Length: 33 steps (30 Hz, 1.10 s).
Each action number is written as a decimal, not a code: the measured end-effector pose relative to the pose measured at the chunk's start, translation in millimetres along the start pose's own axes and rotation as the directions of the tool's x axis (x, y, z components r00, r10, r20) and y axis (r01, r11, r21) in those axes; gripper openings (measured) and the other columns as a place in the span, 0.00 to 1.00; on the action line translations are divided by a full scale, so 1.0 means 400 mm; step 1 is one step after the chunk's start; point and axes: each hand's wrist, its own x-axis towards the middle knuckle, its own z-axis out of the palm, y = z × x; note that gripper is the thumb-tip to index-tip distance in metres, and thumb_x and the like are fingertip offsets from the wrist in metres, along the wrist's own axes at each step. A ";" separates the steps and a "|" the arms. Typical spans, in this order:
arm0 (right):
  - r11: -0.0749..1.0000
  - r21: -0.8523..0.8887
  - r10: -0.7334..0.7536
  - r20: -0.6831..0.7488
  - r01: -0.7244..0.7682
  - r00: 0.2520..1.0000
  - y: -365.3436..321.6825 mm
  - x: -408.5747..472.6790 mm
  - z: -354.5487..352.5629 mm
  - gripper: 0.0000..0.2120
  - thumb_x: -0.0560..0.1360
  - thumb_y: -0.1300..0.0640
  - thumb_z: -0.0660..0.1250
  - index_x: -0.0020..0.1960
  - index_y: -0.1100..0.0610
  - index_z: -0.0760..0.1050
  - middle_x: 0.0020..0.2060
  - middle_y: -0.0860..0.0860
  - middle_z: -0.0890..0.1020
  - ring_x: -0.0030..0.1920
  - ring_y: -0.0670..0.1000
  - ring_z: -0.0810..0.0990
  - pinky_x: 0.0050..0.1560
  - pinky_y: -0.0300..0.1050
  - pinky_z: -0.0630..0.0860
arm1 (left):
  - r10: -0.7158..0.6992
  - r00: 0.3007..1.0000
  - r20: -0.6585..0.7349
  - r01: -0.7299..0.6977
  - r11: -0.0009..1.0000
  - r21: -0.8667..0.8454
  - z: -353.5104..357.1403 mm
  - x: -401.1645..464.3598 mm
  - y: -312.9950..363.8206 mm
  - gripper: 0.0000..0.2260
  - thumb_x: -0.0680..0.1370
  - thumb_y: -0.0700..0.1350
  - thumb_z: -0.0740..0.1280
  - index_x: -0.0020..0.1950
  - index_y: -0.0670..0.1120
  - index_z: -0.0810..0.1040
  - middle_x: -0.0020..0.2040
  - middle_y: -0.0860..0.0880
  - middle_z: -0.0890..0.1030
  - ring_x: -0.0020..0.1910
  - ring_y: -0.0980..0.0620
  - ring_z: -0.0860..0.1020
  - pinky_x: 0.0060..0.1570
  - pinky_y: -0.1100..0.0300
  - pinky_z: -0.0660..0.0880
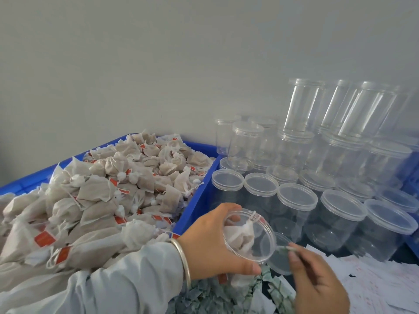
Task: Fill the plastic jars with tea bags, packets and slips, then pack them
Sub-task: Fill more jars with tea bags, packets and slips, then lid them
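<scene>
Crowding right: lidded jars (pixel 297 198); tea-bag crate (pixel 199 196) left.

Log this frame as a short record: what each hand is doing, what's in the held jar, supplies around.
left hand: grips an open jar, tilted toward the camera
jar contents: tea bags
right hand: pinches a green packet at the jar's mouth
lid: lies behind the jar
blue bin: heaped with tea bags
lidded jars: at right, some stacked

Your left hand (pixel 210 241) grips an open jar (pixel 249 234) holding tea bags (pixel 240 236), tilted beside the blue bin (pixel 195 200). Your right hand (pixel 317 279) pinches a packet (pixel 283 248) at its mouth.
</scene>
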 end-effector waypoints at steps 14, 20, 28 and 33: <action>0.995 0.018 -0.100 0.232 0.099 0.968 -0.050 -0.039 0.037 0.13 0.74 0.43 0.56 0.47 0.34 0.79 0.61 0.34 0.71 0.63 0.39 0.69 0.62 0.30 0.65 | 0.034 0.998 0.052 -0.036 0.998 0.056 0.012 -0.001 -0.004 0.45 0.59 0.60 0.79 0.70 0.57 0.60 0.59 0.61 0.71 0.59 0.63 0.72 0.56 0.71 0.66; 0.987 -0.076 -0.125 0.161 0.139 0.979 -0.046 0.000 -0.027 0.09 0.77 0.51 0.61 0.56 0.48 0.75 0.57 0.43 0.73 0.60 0.32 0.69 0.61 0.26 0.64 | -0.032 0.999 0.036 0.031 0.999 0.021 0.003 0.006 0.001 0.51 0.58 0.62 0.77 0.74 0.55 0.54 0.57 0.63 0.70 0.57 0.63 0.69 0.54 0.71 0.61; 0.704 -0.695 0.481 0.312 -0.149 0.819 0.050 0.081 -0.199 0.11 0.75 0.57 0.68 0.58 0.55 0.78 0.59 0.56 0.76 0.55 0.54 0.75 0.57 0.48 0.69 | -0.078 0.995 -0.065 0.077 0.997 -0.023 -0.009 0.009 0.004 0.45 0.58 0.63 0.76 0.70 0.53 0.63 0.57 0.62 0.72 0.59 0.61 0.71 0.58 0.66 0.65; 0.400 -0.915 0.669 0.256 -0.047 0.698 0.110 0.066 -0.234 0.24 0.76 0.46 0.66 0.70 0.50 0.68 0.69 0.52 0.69 0.68 0.54 0.68 0.68 0.47 0.64 | -0.063 0.997 -0.041 0.063 0.998 -0.016 -0.004 0.007 0.004 0.46 0.56 0.65 0.76 0.70 0.54 0.62 0.59 0.62 0.73 0.58 0.63 0.72 0.53 0.71 0.64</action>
